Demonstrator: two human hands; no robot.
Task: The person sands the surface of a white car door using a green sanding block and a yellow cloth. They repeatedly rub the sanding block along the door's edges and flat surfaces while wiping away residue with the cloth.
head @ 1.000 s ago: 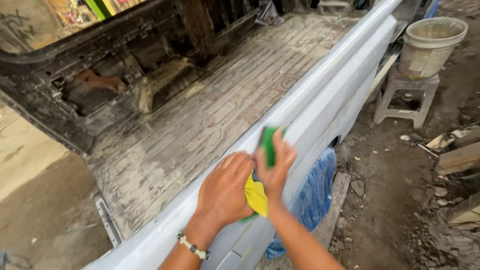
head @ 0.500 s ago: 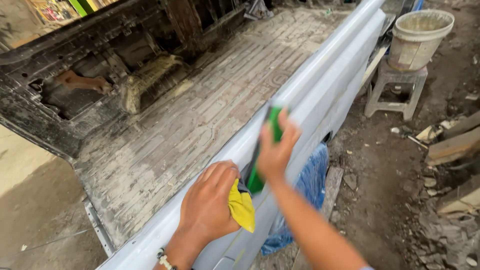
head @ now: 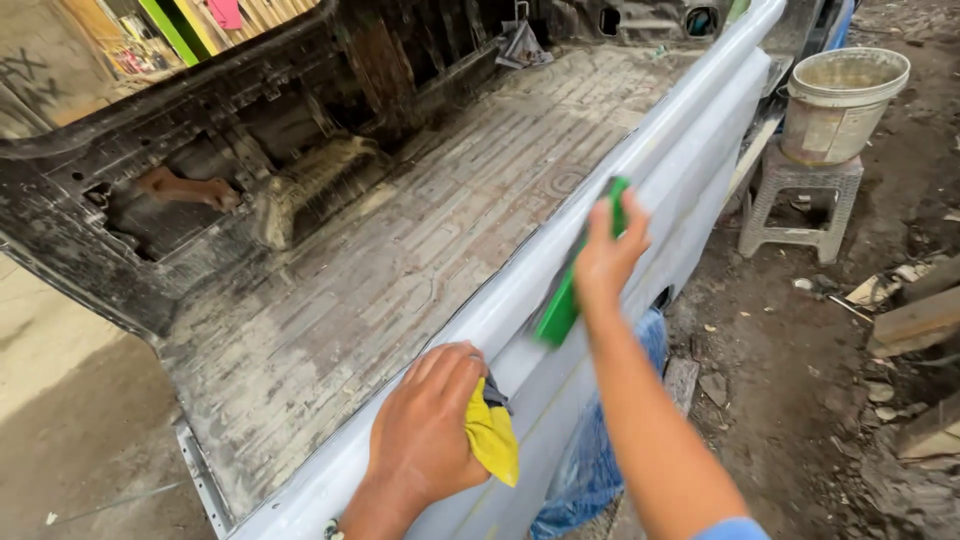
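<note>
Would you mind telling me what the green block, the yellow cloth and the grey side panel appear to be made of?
The green block in the right hand looks like rigid plastic or foam: flat, straight-edged, matte. The yellow cloth under the left hand looks like soft fabric, crumpled in folds. The grey side panel seems sheet metal under dull primer, smooth and pressed.

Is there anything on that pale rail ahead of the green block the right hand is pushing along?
Nothing visible: the rail beyond the green block under the right hand looks bare up to the far end.
</note>
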